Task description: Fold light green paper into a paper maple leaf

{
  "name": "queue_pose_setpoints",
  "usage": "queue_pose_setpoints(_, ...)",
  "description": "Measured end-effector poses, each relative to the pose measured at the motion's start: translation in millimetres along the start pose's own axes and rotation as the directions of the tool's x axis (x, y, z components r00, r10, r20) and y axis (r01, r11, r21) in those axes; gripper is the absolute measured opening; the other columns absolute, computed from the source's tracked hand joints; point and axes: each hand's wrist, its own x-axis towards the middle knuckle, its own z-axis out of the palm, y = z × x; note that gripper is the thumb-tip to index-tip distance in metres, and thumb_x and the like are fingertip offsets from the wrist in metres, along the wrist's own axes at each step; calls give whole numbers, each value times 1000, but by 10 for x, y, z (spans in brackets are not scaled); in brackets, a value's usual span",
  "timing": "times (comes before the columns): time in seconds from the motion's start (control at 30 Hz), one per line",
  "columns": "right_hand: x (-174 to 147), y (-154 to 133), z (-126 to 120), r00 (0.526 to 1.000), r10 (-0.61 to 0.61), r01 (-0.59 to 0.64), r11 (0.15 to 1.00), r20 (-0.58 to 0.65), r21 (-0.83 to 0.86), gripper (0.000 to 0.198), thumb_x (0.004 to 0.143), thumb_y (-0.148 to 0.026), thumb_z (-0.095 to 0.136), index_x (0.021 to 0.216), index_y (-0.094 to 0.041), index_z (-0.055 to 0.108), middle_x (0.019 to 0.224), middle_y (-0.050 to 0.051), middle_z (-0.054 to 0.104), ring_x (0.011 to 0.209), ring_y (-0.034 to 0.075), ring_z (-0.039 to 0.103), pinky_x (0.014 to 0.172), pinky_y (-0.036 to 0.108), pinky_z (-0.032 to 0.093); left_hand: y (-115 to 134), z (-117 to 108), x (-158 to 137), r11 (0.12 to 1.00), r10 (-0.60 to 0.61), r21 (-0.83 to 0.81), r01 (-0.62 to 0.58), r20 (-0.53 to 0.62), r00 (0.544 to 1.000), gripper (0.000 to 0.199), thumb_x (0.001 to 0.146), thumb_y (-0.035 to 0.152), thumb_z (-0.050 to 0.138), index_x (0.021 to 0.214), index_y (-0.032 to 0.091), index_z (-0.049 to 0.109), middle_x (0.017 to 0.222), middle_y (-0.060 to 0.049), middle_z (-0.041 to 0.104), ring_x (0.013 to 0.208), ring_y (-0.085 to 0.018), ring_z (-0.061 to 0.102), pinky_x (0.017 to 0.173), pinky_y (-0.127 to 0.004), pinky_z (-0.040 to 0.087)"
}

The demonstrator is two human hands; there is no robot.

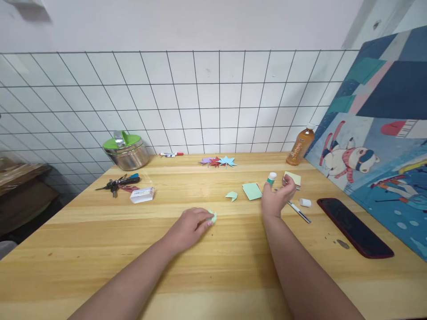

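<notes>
My left hand (192, 226) rests on the wooden table, thumb and fingers closed on a small folded piece of light green paper (214, 217). My right hand (275, 202) is at a glue stick (271, 178) with a white top and green body. The thumb overlaps the stick's lower part, while the other fingers curl apart to the right, so they do not wrap round it. Left of that hand lies a stack of green paper squares (252, 191). Another folded green piece (231, 195) lies beside the stack.
Right: yellowish paper pad (295, 178), pen (300, 212), white cap (305, 202), phone (355, 226), drink bottle (300, 146). At the back lie paper leaf shapes (227, 162) and markers (171, 154). Left: lidded pot (128, 153), keys (115, 184), small white box (142, 195).
</notes>
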Motion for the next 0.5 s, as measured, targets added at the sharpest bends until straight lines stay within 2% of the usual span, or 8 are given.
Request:
queue_pose_setpoints(0.1,79,141,133,994,-20,30,995,106,-92,69,65,-25,54,126,-10,27,123,19,42,110,31,43,93,44,29,2,10,16,998,57,-37,-58,-14,998,28,86,29,43,104,25,64,99,-5,67,91,-19,57,83,-34,40)
queue_pose_setpoints(0.17,97,218,212,976,36,-9,992,214,-129,73,65,-28,55,129,-10,25,124,20,43,113,32,41,94,44,28,-19,-8,27,996,84,-15,-84,-18,996,25,85,27,46,100,26,66,99,-4,67,90,-19,56,83,-34,40)
queue_pose_setpoints(0.27,107,294,265,917,120,-52,981,379,-185,57,71,-32,52,122,-11,40,112,19,54,108,32,43,90,45,29,-23,-77,14,987,159,19,-161,86,984,24,84,27,47,101,28,65,104,-3,65,96,-20,53,86,-34,39)
queue_pose_setpoints(0.33,122,284,241,892,145,-61,977,428,-204,43,76,-33,47,113,-12,49,100,18,59,102,31,46,85,44,33,13,-120,-13,982,165,70,-176,138,977,28,84,31,48,109,29,61,113,-4,60,104,-22,49,90,-37,37)
queue_pose_setpoints(0.43,141,115,100,887,91,-25,988,453,-149,41,81,-33,40,117,-16,49,99,14,59,93,26,51,78,36,38,103,-123,-65,977,99,175,-122,135,986,33,83,36,49,114,29,56,128,-6,47,113,-27,41,94,-43,33)
queue_pose_setpoints(0.47,136,19,30,876,-4,35,998,482,-57,41,82,-34,38,119,-17,49,101,13,58,89,23,53,76,34,39,131,-107,-83,977,76,190,-101,135,988,35,83,37,48,116,29,55,128,-6,46,112,-27,41,94,-44,33)
queue_pose_setpoints(0.5,121,-87,-48,833,-96,90,995,545,38,41,83,-35,39,119,-20,49,99,10,59,83,21,54,72,31,40,154,-85,-102,979,54,189,-80,139,989,38,83,38,47,119,28,51,127,-7,46,112,-27,41,94,-44,33)
